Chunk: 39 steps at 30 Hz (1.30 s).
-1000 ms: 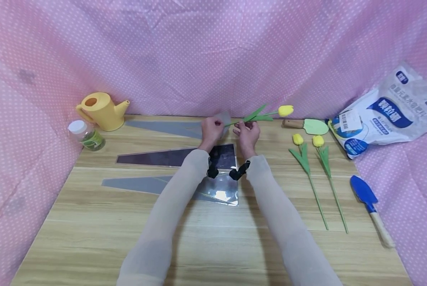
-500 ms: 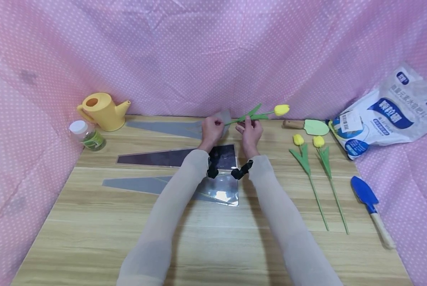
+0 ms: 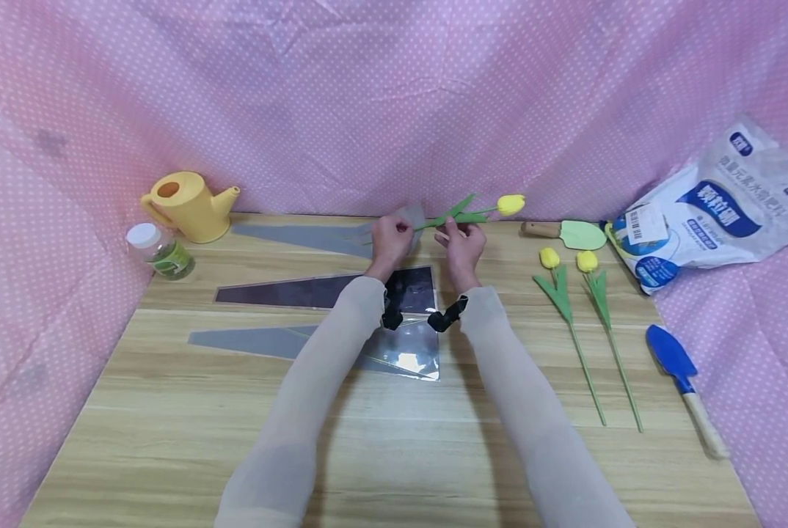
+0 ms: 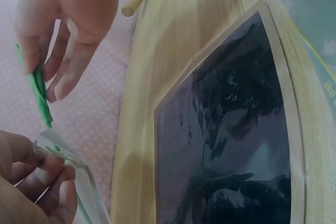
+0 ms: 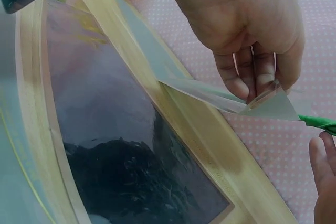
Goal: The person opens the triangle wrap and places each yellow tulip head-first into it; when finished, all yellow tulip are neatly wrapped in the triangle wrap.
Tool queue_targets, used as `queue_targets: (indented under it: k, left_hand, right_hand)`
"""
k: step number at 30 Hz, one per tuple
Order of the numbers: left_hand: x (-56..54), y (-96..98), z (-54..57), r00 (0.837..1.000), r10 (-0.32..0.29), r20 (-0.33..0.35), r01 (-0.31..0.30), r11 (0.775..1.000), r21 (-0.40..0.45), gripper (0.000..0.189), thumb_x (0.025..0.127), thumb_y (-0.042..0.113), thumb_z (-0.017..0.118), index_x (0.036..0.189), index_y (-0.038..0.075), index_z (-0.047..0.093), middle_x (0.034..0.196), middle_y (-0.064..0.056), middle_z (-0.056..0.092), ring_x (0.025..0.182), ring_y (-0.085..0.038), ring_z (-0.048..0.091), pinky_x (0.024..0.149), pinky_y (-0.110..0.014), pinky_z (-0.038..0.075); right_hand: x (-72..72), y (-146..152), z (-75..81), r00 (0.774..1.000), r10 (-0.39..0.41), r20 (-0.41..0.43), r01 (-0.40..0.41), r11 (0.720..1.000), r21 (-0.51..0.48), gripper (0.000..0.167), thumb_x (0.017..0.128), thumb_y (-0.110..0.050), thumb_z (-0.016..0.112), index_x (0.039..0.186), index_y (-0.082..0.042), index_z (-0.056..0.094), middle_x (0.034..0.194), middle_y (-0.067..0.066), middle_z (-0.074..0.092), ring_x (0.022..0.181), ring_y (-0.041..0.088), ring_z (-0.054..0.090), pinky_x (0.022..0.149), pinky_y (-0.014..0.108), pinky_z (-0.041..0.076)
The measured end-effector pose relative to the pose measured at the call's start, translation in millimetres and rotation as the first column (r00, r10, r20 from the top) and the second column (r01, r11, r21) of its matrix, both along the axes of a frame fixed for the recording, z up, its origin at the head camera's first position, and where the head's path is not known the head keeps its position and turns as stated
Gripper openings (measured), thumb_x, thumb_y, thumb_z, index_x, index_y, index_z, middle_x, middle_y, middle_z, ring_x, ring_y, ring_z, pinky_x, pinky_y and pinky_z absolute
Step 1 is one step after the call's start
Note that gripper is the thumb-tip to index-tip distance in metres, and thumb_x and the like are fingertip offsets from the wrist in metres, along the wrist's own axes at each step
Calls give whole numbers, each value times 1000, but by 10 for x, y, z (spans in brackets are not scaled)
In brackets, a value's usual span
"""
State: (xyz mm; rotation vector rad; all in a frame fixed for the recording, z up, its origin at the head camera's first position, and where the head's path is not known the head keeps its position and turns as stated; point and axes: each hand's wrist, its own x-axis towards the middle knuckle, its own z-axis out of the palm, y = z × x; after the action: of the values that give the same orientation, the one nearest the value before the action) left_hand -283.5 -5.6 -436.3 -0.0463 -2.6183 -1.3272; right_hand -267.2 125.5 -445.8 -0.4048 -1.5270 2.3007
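Note:
My left hand (image 3: 391, 240) pinches the open mouth of a long, tapered clear-and-grey flower sleeve (image 5: 270, 106) at the table's back edge. With its thumb and fingers, my right hand (image 3: 463, 249) grips a yellow artificial tulip (image 3: 511, 204) by its green leaves and stem. The tulip lies sideways, bloom to the right, and its stem runs left into the sleeve. In the left wrist view the green stem (image 4: 37, 93) passes from the right fingers down into the sleeve's mouth beside the left fingertips.
A dark sleeve (image 3: 282, 291) and another grey sleeve (image 3: 249, 341) lie nearer me. Two yellow tulips (image 3: 568, 315) (image 3: 607, 315), a green trowel (image 3: 582, 234), a blue trowel (image 3: 673, 352) and a white bag (image 3: 711, 213) are right. A yellow watering can (image 3: 196, 209) and a jar (image 3: 169, 258) stand left.
The tulip has slid left, its stem deeper into the sleeve. My right hand has shifted its grip on the leaves; the left hand has stayed in place.

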Motion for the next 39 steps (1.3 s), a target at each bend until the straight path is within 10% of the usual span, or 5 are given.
queue_targets:
  k: [8, 39]
  left_hand:
    - [-7, 10, 24, 1000, -10, -26, 10, 1000, -10, 18, 88, 7, 61, 87, 1, 78, 86, -14, 77, 84, -28, 71, 81, -38, 56]
    - [43, 74, 67, 999, -49, -21, 48, 996, -78, 18, 89, 5, 61, 91, 3, 79, 88, -12, 77, 84, -26, 71, 79, -36, 56]
  right_hand:
    - [-6, -83, -28, 1000, -15, -22, 15, 1000, 8, 19, 95, -1, 63, 104, 15, 59, 81, 2, 62, 68, 8, 70, 62, 21, 59]
    - [-55, -37, 49, 993, -70, 98, 58, 990, 128, 13, 94, -12, 68, 97, 0, 63, 80, -3, 61, 65, 10, 67, 56, 21, 57]
